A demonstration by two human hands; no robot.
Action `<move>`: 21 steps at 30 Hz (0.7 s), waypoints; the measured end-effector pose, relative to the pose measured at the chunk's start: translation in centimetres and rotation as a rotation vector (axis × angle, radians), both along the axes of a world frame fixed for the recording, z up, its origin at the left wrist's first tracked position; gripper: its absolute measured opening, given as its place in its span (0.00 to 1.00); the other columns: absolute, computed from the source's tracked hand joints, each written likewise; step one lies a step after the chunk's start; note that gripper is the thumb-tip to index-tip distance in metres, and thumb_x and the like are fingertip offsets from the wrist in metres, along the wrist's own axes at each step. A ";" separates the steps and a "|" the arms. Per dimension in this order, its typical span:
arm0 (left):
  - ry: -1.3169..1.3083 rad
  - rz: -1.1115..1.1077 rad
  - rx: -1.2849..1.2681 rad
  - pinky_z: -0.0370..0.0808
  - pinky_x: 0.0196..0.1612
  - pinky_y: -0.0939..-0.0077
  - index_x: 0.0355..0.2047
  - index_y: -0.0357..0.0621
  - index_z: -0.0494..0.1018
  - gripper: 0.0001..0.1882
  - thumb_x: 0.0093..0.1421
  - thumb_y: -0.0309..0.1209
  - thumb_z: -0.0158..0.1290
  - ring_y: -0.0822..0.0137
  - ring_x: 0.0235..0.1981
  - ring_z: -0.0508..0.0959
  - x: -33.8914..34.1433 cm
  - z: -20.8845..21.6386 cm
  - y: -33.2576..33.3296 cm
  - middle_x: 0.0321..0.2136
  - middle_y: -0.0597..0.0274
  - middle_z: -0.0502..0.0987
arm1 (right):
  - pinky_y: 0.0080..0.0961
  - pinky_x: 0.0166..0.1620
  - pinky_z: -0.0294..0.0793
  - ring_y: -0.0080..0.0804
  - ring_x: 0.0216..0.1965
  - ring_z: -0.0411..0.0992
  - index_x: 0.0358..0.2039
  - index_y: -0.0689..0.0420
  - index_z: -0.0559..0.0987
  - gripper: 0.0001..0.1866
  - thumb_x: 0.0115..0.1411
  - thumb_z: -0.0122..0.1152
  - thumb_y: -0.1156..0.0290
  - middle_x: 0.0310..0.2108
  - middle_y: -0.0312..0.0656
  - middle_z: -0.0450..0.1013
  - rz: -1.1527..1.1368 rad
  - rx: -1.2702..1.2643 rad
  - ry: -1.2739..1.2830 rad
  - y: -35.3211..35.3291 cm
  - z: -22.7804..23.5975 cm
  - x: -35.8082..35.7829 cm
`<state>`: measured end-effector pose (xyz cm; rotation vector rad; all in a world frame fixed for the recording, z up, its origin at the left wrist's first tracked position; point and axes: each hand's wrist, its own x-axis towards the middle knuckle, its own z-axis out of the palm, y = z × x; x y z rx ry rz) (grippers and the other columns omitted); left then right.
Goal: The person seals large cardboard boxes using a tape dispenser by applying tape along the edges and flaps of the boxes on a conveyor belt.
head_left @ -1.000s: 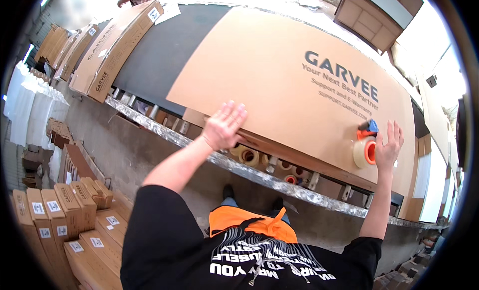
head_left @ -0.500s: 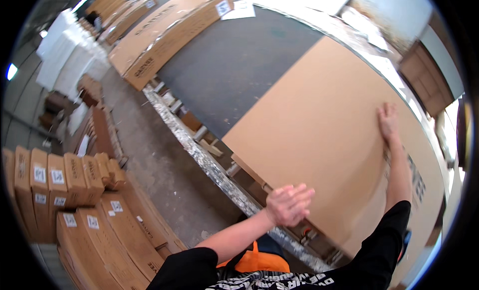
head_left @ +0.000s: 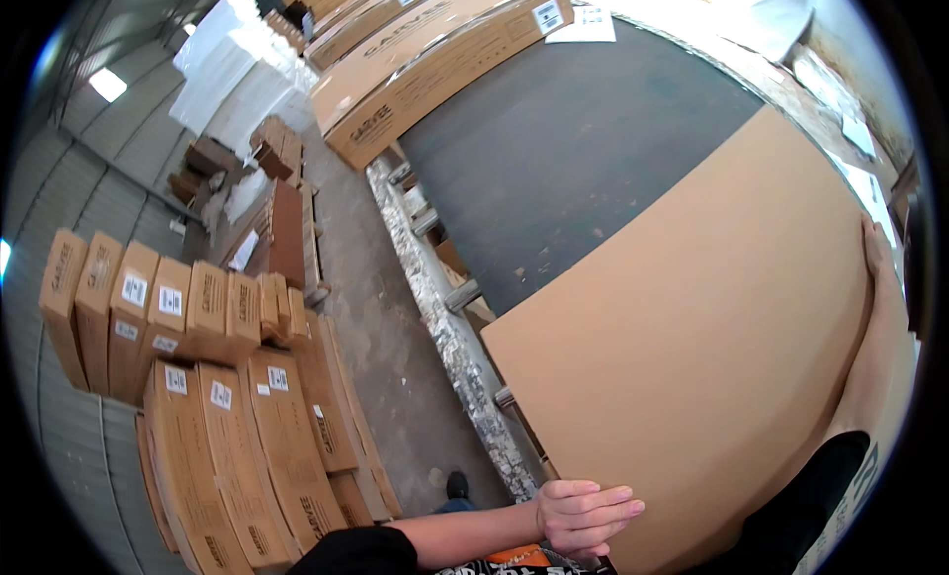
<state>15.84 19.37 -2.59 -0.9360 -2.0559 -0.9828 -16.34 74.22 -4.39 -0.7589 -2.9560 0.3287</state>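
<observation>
A large plain brown cardboard sheet (head_left: 672, 348) lies over the dark tabletop (head_left: 583, 150), with a bent part along its right side. My left hand (head_left: 585, 518) is at the sheet's near left edge, its fingers bent and held together. Its thumb side is hidden, so whether it grips the edge does not show. At the far right, my right hand (head_left: 876, 251) lies open along the sheet near the bend, its fingers stretched and pointing away from me. Part of the sheet is hidden behind my right sleeve.
A long taped carton (head_left: 445, 66) lies across the table's far end, with a white paper (head_left: 583, 26) beside it. A silvery rail (head_left: 435, 328) borders the table's left side. Stacked cartons (head_left: 257, 446) stand left of the concrete floor (head_left: 381, 328); white blocks (head_left: 247, 71) are piled beyond.
My view has swung so the scene sits further right and lower. My right hand has slid toward the far right side. My left hand's fingers have bent more at the sheet's edge.
</observation>
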 end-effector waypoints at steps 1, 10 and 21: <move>0.034 -0.001 0.051 0.67 0.53 0.77 0.26 0.53 0.77 0.21 0.70 0.41 0.38 0.75 0.46 0.80 0.0 -0.9 0.2 0.41 0.68 0.84 | 0.40 0.61 0.63 0.52 0.57 0.69 0.56 0.64 0.72 0.33 0.68 0.39 0.47 0.54 0.57 0.72 -0.005 0.026 0.019 0.2 -0.7 0.0; 0.092 0.058 0.042 0.66 0.51 0.79 0.26 0.53 0.76 0.19 0.70 0.42 0.40 0.75 0.43 0.81 4.8 -1.9 -2.9 0.41 0.66 0.84 | 0.45 0.53 0.67 0.57 0.49 0.70 0.43 0.64 0.76 0.24 0.65 0.42 0.56 0.45 0.59 0.74 0.122 0.189 0.269 -1.3 -1.3 1.5; 0.017 -0.122 -0.161 0.62 0.51 0.64 0.36 0.47 0.76 0.16 0.56 0.46 0.56 0.62 0.43 0.78 1.3 -0.4 -6.8 0.42 0.61 0.82 | 0.42 0.54 0.72 0.64 0.50 0.71 0.49 0.74 0.72 0.54 0.40 0.68 0.32 0.50 0.68 0.71 0.530 0.120 -0.452 -35.6 14.4 33.2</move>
